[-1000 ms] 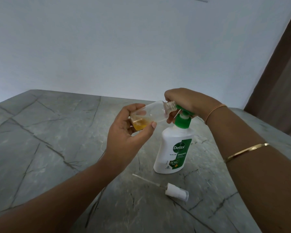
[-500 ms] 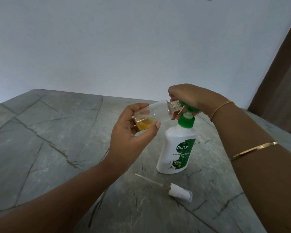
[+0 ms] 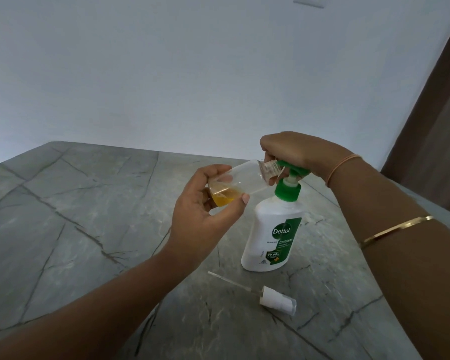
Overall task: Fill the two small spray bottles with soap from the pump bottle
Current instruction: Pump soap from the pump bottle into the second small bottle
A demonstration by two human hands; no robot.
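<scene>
My left hand (image 3: 205,216) holds a small clear spray bottle (image 3: 244,181) tilted almost flat, its open threaded neck against the nozzle of the pump. A little orange soap pools at the bottle's low end. The white pump bottle (image 3: 270,237) with a green label stands upright on the grey stone table (image 3: 76,229). My right hand (image 3: 296,152) rests on top of its green pump head (image 3: 292,171), which stands raised on its stem. The spray bottle's white sprayer cap (image 3: 277,300) with its long dip tube lies on the table in front of the pump bottle. Only one small spray bottle is in view.
A white wall rises behind the table's far edge. A brown curtain (image 3: 439,126) hangs at the far right, beyond the table's right edge. Bangles circle my right forearm (image 3: 398,229).
The pump head has risen: it was pressed low a second ago and now stands up on its white stem. The spray bottle stays at the nozzle.
</scene>
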